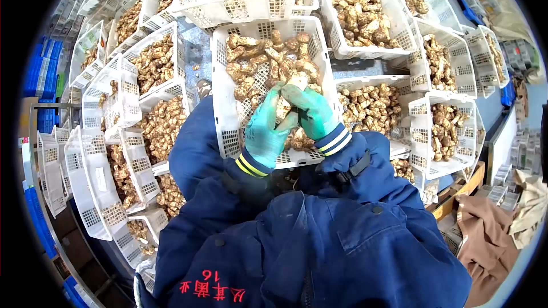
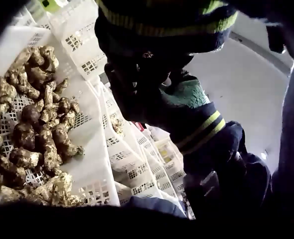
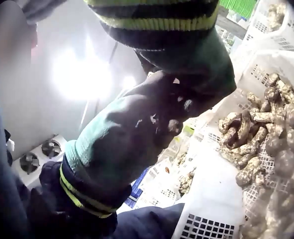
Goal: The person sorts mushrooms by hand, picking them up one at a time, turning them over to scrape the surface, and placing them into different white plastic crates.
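Observation:
Both hands wear green work gloves and meet over a white plastic crate [image 1: 221, 102] of brown-and-cream mushrooms. Between the fingertips is a pale mushroom [image 1: 298, 80], partly covered by the gloves. My right hand [image 1: 315, 113] pinches it from the right, fingers bent around its near side. From the left, my left hand [image 1: 267, 131] grips at it with curled fingers, thumb pointing toward the right hand. In the left wrist view the gloves are dark, and the mushroom is hidden. The right wrist view shows the soiled left glove [image 3: 122, 129] close against the right one.
Crates of mushrooms surround the person: one [image 1: 365, 20] at the back right, one [image 1: 371, 102] at the right, and several along the left, including a crate [image 1: 154, 63]. Another crate [image 1: 240, 0] stands just beyond the middle one. Brown cloth [image 1: 488, 239] lies at the far right.

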Tool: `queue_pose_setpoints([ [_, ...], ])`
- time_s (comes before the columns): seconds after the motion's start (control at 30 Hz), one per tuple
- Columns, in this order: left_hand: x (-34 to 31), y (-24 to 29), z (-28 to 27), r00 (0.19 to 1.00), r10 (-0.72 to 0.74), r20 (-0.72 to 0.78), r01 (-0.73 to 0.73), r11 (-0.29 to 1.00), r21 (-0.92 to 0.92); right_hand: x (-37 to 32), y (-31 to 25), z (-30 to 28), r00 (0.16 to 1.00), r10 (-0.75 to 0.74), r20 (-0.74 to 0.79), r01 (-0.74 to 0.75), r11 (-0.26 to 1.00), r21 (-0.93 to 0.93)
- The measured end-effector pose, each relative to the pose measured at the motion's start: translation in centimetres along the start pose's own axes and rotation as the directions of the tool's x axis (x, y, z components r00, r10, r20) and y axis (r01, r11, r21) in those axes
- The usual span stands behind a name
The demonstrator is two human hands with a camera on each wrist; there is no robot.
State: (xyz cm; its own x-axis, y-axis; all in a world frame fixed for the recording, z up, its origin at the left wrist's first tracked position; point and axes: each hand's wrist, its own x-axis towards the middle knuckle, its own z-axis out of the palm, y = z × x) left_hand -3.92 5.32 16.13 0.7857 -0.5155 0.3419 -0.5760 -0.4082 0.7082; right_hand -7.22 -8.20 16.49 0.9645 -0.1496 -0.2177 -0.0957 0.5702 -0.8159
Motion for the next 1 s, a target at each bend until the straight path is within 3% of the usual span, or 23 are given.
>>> queue_pose_setpoints([
  [0.03, 0.1, 0.3, -0.3, 0.997, -0.06, 0.051, 0.066, 0.989, -0.129, 0.2, 0.6, -1.3, 0.938, -0.278, 0.205, 0.336, 0.873, -0.353],
  [0.07, 0.3, 0.0, -0.6, 0.998, -0.028, 0.06, 0.033, 0.995, -0.097, 0.4, 0.9, -2.3, 0.761, -0.522, 0.385, 0.643, 0.529, -0.554],
  [0.13, 0.3, -0.1, -1.8, 0.974, -0.064, 0.218, 0.095, 0.987, -0.131, 0.4, 0.9, -3.9, 0.741, -0.513, 0.433, 0.659, 0.436, -0.613],
  [0.2, -0.4, -2.5, -3.1, 0.939, 0.004, 0.344, 0.106, 0.948, -0.299, 1.1, 0.0, -4.2, 0.98, -0.066, 0.19, 0.1, 0.979, -0.178],
  [0.23, -0.8, -2.5, -2.5, 0.987, 0.067, 0.145, 0.025, 0.83, -0.557, 1.3, -0.8, -4.0, 0.958, 0.22, 0.182, -0.244, 0.962, 0.122],
  [0.27, -1.1, -2.4, -1.9, 0.99, 0.128, -0.06, -0.13, 0.66, -0.74, 0.8, -2.2, -3.2, 0.958, 0.132, 0.253, -0.134, 0.991, -0.011],
  [0.3, -1.8, -2.9, -3.2, 0.998, -0.02, 0.066, 0.059, 0.743, -0.667, 0.4, -3.5, -2.4, 0.946, 0.042, 0.321, -0.002, 0.992, -0.125],
  [0.33, -2.4, -3.8, -4.8, 0.968, -0.181, 0.173, 0.248, 0.787, -0.565, 1.2, -3.6, -2.8, 0.923, 0.183, 0.337, -0.216, 0.974, 0.064],
  [0.37, -2.7, -5.2, -4.6, 0.968, -0.214, 0.128, 0.248, 0.775, -0.582, 1.6, -3.8, -3.2, 0.937, 0.115, 0.329, -0.123, 0.992, 0.002],
  [0.4, -3.6, -6.3, -4.8, 0.872, -0.429, 0.234, 0.471, 0.61, -0.638, 2.8, -4.0, -4.0, 0.917, 0.194, 0.348, -0.181, 0.981, -0.07],
  [0.43, -3.8, -7.0, -5.0, 0.899, -0.391, 0.198, 0.419, 0.635, -0.649, 3.8, -4.7, -4.4, 0.938, 0.091, 0.335, 0.015, 0.954, -0.301],
  [0.47, -4.0, -7.7, -5.0, 0.92, -0.354, 0.166, 0.371, 0.656, -0.658, 4.8, -5.8, -4.7, 0.939, -0.01, 0.345, 0.196, 0.837, -0.51],
  [0.5, -3.4, -8.0, -5.4, 0.797, -0.536, 0.279, 0.581, 0.55, -0.6, 6.4, -7.7, -5.1, 0.904, -0.05, 0.424, 0.394, 0.482, -0.783],
  [0.53, -3.6, -9.0, -5.0, 0.725, -0.612, 0.317, 0.634, 0.414, -0.653, 8.3, -9.5, -4.6, 0.853, -0.126, 0.506, 0.519, 0.308, -0.797],
  [0.57, -4.1, -10.7, -4.5, 0.733, -0.584, 0.349, 0.65, 0.449, -0.613, 10.3, -11.2, -4.1, 0.789, -0.2, 0.581, 0.608, 0.114, -0.786],
  [0.6, -4.9, -12.6, -3.7, 0.737, -0.557, 0.383, 0.663, 0.484, -0.571, 12.2, -12.5, -3.0, 0.704, -0.365, 0.609, 0.697, 0.192, -0.691],
  [0.63, -5.7, -14.5, -1.9, 0.763, -0.569, 0.306, 0.633, 0.755, -0.174, 14.2, -13.9, -1.0, 0.909, -0.243, 0.339, 0.418, 0.545, -0.727],
  [0.67, -5.4, -14.6, -1.6, 0.78, -0.474, 0.408, 0.433, 0.88, 0.194, 16.3, -14.8, 0.5, 0.997, -0.009, 0.082, 0.058, 0.788, -0.613],
  [0.73, -3.8, -13.0, -0.2, 0.429, -0.668, 0.608, 0.478, 0.739, 0.475, 21.5, -14.8, 0.5, 0.994, 0.108, -0.009, -0.094, 0.819, -0.566],
  [0.8, -5.5, -15.0, 2.3, 0.429, -0.659, 0.618, 0.36, 0.752, 0.552, 23.5, -14.3, 1.3, 0.996, 0.085, 0.012, -0.069, 0.875, -0.479],
  [0.83, -4.3, -14.2, 2.0, 0.322, -0.673, 0.666, 0.382, 0.736, 0.559, 24.2, -13.7, 1.0, 0.996, 0.069, 0.05, -0.044, 0.916, -0.398],
  [0.93, -6.4, -16.9, 4.6, 0.488, -0.567, 0.664, 0.172, 0.808, 0.563, 25.2, -12.5, -1.3, 0.993, -0.011, 0.12, 0.027, 0.99, -0.135],
  [1.0, -6.3, -17.9, 5.4, 0.444, -0.586, 0.677, 0.157, 0.795, 0.586, 25.0, -12.8, -2.8, 0.987, -0.088, 0.138, 0.084, 0.996, 0.036],
])
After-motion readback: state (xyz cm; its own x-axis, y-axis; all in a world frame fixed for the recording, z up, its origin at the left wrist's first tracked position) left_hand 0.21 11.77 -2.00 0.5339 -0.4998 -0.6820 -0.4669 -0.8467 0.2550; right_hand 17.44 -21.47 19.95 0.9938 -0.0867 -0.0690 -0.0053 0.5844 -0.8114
